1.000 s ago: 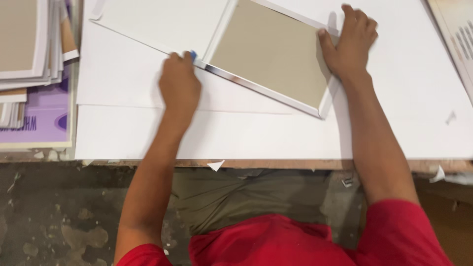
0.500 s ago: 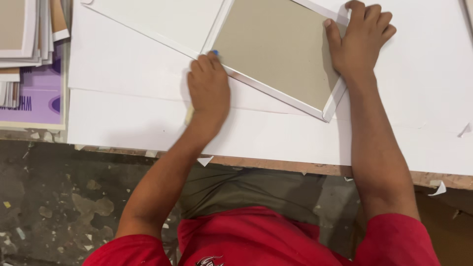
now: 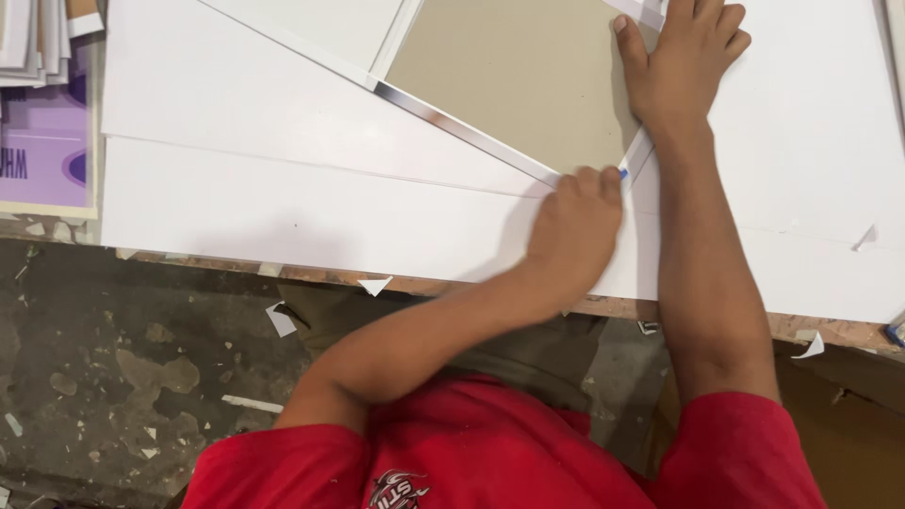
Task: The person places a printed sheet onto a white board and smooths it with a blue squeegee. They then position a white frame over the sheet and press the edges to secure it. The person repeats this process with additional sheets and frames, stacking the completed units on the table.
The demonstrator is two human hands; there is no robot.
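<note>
Left hand (image 3: 577, 226) — grip closed on a small blue tool (image 3: 623, 173) at the framed board's (image 3: 514, 80) lower corner; right hand (image 3: 681, 58) flat, open, pressing it — upper right of frame.

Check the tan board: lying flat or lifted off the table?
Flat. The tan board lies on the white sheets, right hand spread on top.

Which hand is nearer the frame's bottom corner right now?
Left. The left hand grips a small blue tool right at the frame corner; the right hand presses flat on the beige backing board higher up.
</note>
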